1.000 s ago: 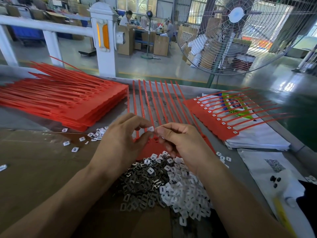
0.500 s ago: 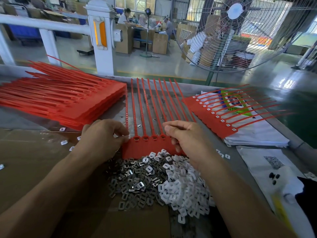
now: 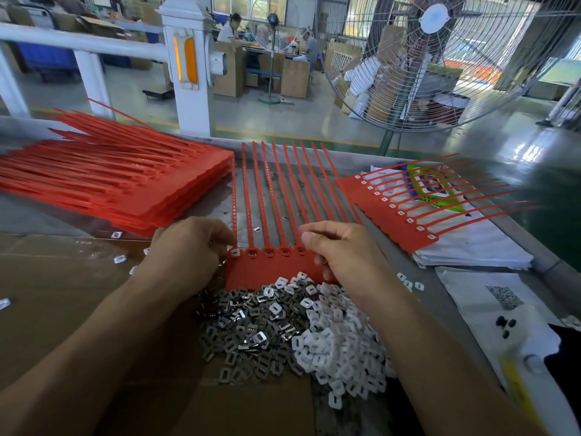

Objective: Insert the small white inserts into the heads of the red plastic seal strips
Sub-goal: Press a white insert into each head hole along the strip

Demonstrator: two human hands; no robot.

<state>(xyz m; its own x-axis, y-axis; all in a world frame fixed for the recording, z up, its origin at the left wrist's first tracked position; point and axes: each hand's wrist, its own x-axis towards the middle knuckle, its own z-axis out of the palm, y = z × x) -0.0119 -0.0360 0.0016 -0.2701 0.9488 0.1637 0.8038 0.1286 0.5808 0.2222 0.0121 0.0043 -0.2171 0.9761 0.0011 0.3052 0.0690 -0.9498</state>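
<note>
A red sheet of joined seal strips (image 3: pixel 270 270) lies in front of me, tails pointing away. Its leftmost head holds a white insert (image 3: pixel 235 252); the heads to its right show dark slots. My left hand (image 3: pixel 188 250) has its curled fingers pinching the sheet's left edge beside that insert. My right hand (image 3: pixel 342 253) curls over the sheet's right part and hides the heads there. A heap of white inserts (image 3: pixel 339 350) lies just below the sheet, between my forearms.
Grey metal clips (image 3: pixel 251 328) are piled left of the white heap. A tall stack of red sheets (image 3: pixel 125 190) sits at the left. A sheet with white inserts (image 3: pixel 393 215) rests on white bags (image 3: pixel 471 247) at the right. Loose inserts (image 3: pixel 119 259) dot the cardboard.
Both hands held a white insert above the sheet a second ago. They have since come down and apart to the sheet's two sides. An insert now shows in the leftmost head.
</note>
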